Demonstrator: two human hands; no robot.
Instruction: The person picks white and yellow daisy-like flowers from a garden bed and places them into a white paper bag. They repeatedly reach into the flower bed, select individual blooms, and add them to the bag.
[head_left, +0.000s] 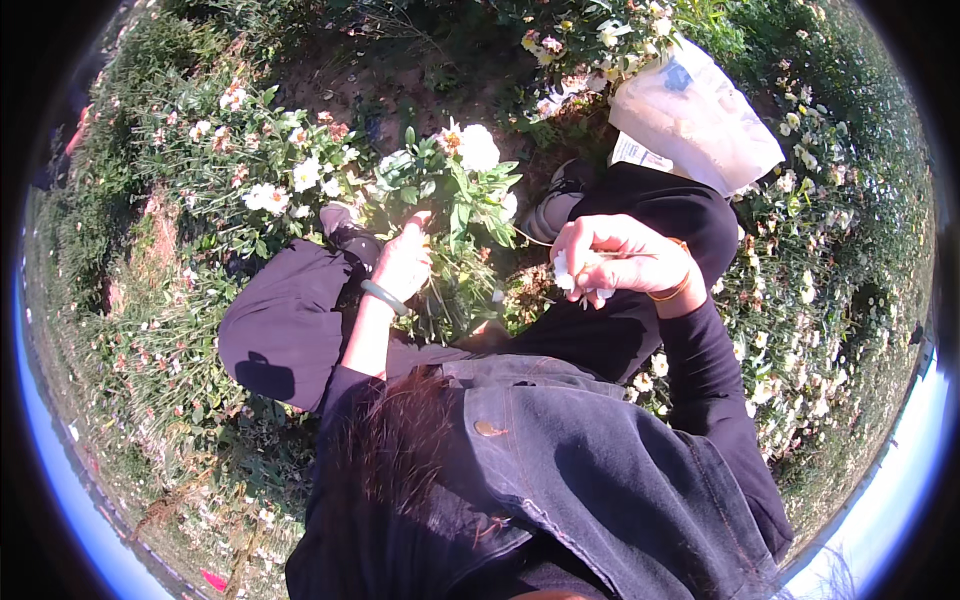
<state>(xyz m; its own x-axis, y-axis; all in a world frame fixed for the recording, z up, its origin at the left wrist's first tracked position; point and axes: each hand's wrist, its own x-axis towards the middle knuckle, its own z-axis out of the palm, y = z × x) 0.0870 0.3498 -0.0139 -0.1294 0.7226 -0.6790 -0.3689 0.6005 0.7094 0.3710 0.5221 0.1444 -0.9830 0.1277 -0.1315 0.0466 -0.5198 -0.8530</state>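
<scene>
My left hand (405, 259), with a pale bangle at the wrist, is in among the stems of a leafy flowering plant (461, 202) between my knees. Its fingers are curled, but what they grip is hidden. A large white bloom (478, 148) stands at the top of this plant, beyond the hand. To the right, over my thigh, my right hand (619, 259) is closed on white flowers (564, 271); petals show below the fingers and a thin stem lies across them. An orange band circles that wrist.
A whitish plastic bag (694, 120) rests by my right knee, against flowering plants. More white blooms (266, 198) grow at left, and dense flowering rows (802, 300) run down the right. Bare soil (337, 82) shows ahead. My shoes are close to the plant stems.
</scene>
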